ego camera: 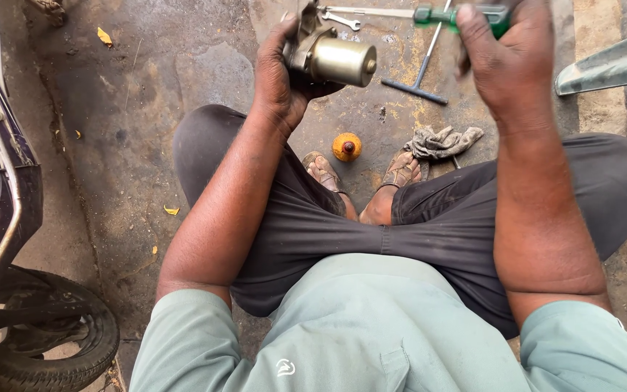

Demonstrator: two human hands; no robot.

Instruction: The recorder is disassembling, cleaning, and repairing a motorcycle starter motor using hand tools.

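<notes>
The person sits cross-legged on the stained concrete floor (146, 109), both arms raised toward the top of the frame. The left hand (279, 80), at upper centre, has its grip closed around the grey cast end of a small starter motor (332, 58). The motor's brass-coloured cylindrical body sticks out of the hand, its long axis lying nearly level and pointing toward the right of the frame, tipped slightly downward, with the round end cap facing right.

The right hand (509, 58), at upper right, is blurred; its grip is closed on a screwdriver with a green handle (440, 16), whose handle runs level along the top edge and points left toward the motor. The two hands stand near each other but apart.

On the floor beyond the motor lie a T-handle wrench (421, 72) and a small open-end spanner (341, 20). Between the person's sandalled feet stands a small orange bottle (347, 147), with a grey rag (444, 141) just to its right. A scooter's wheel (45, 341) and body fill the left edge.
</notes>
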